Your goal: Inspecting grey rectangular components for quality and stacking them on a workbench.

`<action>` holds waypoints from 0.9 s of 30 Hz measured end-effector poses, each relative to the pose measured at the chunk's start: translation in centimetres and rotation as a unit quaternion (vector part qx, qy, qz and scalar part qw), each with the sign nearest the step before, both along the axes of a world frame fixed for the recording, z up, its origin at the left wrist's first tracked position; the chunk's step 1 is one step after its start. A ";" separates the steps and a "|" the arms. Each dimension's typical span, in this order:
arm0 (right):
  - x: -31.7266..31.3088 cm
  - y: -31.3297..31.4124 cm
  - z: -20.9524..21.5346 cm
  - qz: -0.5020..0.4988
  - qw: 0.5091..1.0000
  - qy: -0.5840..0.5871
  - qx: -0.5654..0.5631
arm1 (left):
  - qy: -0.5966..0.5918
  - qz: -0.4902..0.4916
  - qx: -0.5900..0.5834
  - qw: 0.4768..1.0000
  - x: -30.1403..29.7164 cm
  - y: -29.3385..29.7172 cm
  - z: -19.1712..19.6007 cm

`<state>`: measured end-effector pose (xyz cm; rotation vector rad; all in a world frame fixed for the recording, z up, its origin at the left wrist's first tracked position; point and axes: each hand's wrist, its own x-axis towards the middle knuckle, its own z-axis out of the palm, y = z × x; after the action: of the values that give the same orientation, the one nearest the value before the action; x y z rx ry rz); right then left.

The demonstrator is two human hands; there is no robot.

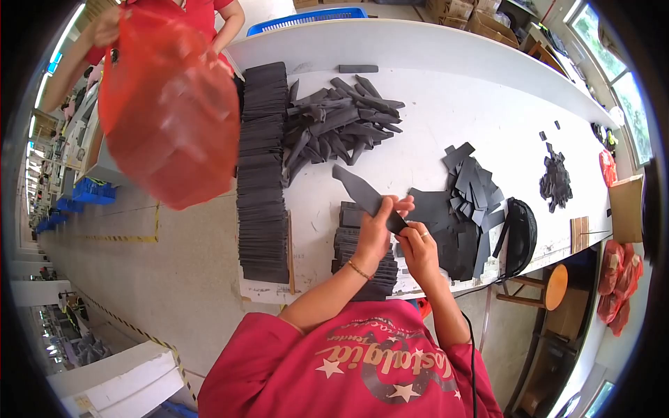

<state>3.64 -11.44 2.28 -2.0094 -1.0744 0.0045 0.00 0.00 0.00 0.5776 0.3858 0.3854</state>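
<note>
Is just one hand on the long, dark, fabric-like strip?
No, the left hand and right hand both hold the strip, the right at its near end.

We see a workshop interior, its straight edges bent toward the rim. A white surface [446, 125] spans the centre, bordered on its far side by a raised white panel [418, 35]. At upper right we note windows [601, 43] bright with daylight and, beyond the panel, cardboard boxes [491, 28]. A round-topped wooden stool [556, 287] stands by the near edge. At left we find grey floor [188, 258], yellow-and-black marking tape [143, 239], blue bins [94, 189] and bright strip lights [66, 29].
</note>
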 end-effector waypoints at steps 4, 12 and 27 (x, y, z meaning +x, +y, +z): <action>0.3 1.7 -0.3 0.014 0.998 0.013 0.055 | -0.045 -0.020 -0.011 0.999 0.0 -0.2 -0.1; 0.9 0.6 1.1 0.048 0.997 0.064 0.022 | -0.001 0.049 -0.025 0.998 0.2 4.2 1.8; 0.9 0.8 -0.2 0.059 0.997 -0.007 0.039 | 0.006 0.098 -0.056 0.994 0.1 1.7 1.2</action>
<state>4.54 -10.64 2.11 -1.8774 -1.1831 0.0101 0.10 1.68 1.16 0.4330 0.4741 0.5446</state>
